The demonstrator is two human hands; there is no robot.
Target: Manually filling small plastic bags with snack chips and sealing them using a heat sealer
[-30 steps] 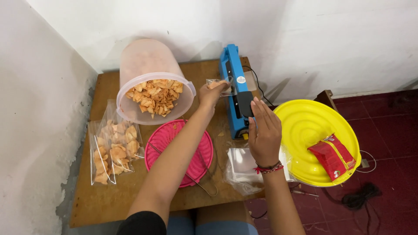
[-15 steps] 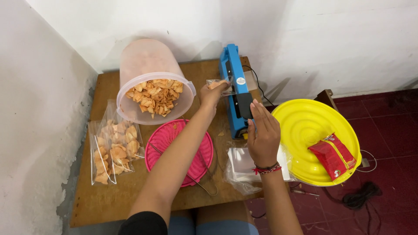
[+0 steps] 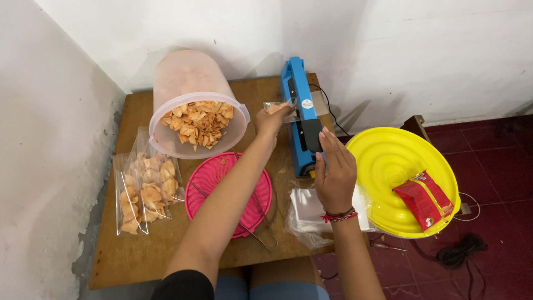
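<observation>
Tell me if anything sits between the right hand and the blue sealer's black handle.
Nothing visible does. The right hand rests with its fingertips on the black handle of the blue sealer. The left hand holds a small bag of chips at the sealer's bar, off to the side.

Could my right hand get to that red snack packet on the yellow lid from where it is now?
Probably yes. The right hand rests on the blue sealer, just beside the yellow lid. The red snack packet lies uncovered on it, with nothing standing between. The hand would have to leave the sealer first.
</observation>
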